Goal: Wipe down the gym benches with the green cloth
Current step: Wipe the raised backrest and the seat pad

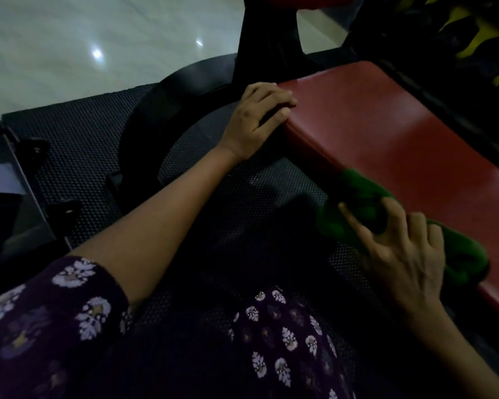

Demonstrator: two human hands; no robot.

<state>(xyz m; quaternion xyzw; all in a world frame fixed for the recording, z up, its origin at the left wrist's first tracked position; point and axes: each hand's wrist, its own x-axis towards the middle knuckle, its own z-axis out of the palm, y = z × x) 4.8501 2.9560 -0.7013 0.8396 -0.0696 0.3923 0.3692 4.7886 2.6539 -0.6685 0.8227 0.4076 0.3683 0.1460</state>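
Head view, dim light, looking down at a red padded bench (392, 145) running from upper centre to lower right. Near edge of the pad is gripped by the left hand (255, 122), fingers curled over the corner, thumb side below; probably done to brace the body and steady the bench while wiping. Green cloth (366, 197) is bunched up and lies on the near edge of the bench, partly draped over the side. It is held by the right hand (406, 251), fingers spread and bent round the wad, index finger pressed along its front. A bunched grip like this gives a thick pad under the palm, so pressure can be put on the edge and side face. Wiping is judged under way on the near rim; the broad top of the pad looks dry and untouched, though that cannot be told for sure in this light. Black textured floor mat (78, 131) lies under the bench, with a black frame post (267, 38) rising at the far end. Dark floral sleeve (55, 306) is seen on the left arm. Yellow-black equipment (478, 33) sits at top right, blurred.
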